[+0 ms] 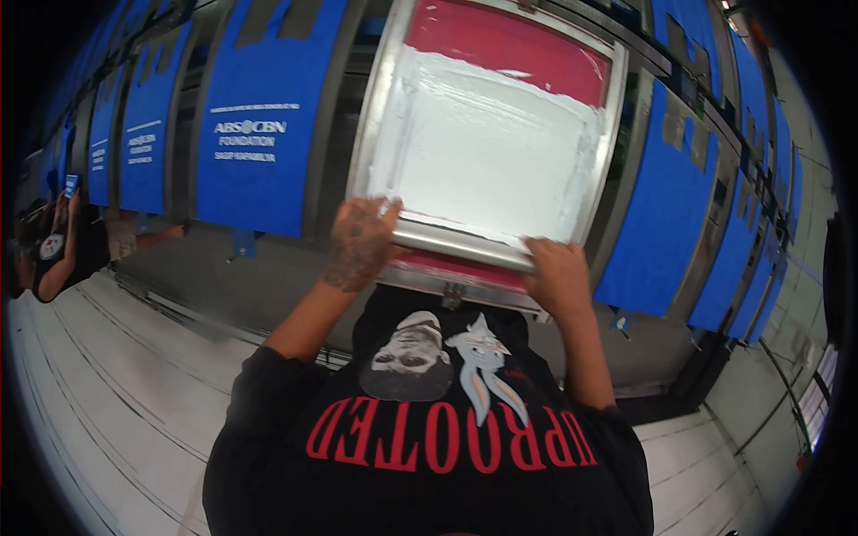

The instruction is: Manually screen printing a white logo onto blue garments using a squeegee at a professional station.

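A silver squeegee (460, 245) lies across the near end of a metal-framed printing screen (617, 116). My left hand (362, 234) is closed round its left end, and my right hand (559, 272) is wrapped round its right end. Beyond the bar, white ink (487, 147) covers most of the mesh in a thick, streaky coat. Red mesh (509, 40) shows bare at the far end, with another red strip below the squeegee. The squeegee's blade edge and what lies under the screen are hidden.
Blue fabric pieces with white print (259, 116) lie in a row along the dark table to the left. More blue pieces (666, 205) lie to the right. A clamp (453, 295) sits at the frame's near edge. Another person (67, 241) stands at the far left.
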The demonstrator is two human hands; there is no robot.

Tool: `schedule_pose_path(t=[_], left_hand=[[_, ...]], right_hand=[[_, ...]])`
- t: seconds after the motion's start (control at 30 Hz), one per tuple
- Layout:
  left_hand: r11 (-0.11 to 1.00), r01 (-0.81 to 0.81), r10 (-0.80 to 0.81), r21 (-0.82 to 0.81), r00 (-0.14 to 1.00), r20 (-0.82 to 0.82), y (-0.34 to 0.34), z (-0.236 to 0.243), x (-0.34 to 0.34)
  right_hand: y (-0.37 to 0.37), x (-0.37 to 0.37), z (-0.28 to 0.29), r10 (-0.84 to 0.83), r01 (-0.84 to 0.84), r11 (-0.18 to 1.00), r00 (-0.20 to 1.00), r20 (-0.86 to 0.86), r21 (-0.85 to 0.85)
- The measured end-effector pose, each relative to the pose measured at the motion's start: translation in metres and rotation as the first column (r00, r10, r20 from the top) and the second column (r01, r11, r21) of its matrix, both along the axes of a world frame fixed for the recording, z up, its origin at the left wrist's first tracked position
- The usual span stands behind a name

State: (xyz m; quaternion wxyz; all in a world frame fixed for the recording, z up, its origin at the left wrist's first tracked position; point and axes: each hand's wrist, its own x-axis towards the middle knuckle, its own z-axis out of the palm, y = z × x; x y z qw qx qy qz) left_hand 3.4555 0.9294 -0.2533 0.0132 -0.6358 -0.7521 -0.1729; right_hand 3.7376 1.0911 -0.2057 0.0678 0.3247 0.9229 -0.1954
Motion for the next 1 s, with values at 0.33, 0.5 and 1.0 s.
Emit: schedule_pose_path(t=[0.33, 0.5, 1.0], left_hand=[[0.991, 0.107, -0.121, 0.086, 0.977, 0.175, -0.001, -0.032, 0.006], [0.982, 0.101, -0.108, 0.160, 0.994, 0.033, 0.156, -0.054, -0.069], [0.987, 0.144, -0.148, 0.068, 0.986, 0.071, 0.050, -0.038, -0.030]], right_hand=[[-0.038, 0.059, -0.060, -0.279, 0.334, 0.911, 0.931, -0.237, 0.241], [0.122, -0.013, -0.055, -0.254, 0.306, 0.843, 0.952, -0.173, 0.443], [0.030, 0.034, -0.059, -0.228, 0.283, 0.899, 0.954, -0.197, 0.334]])
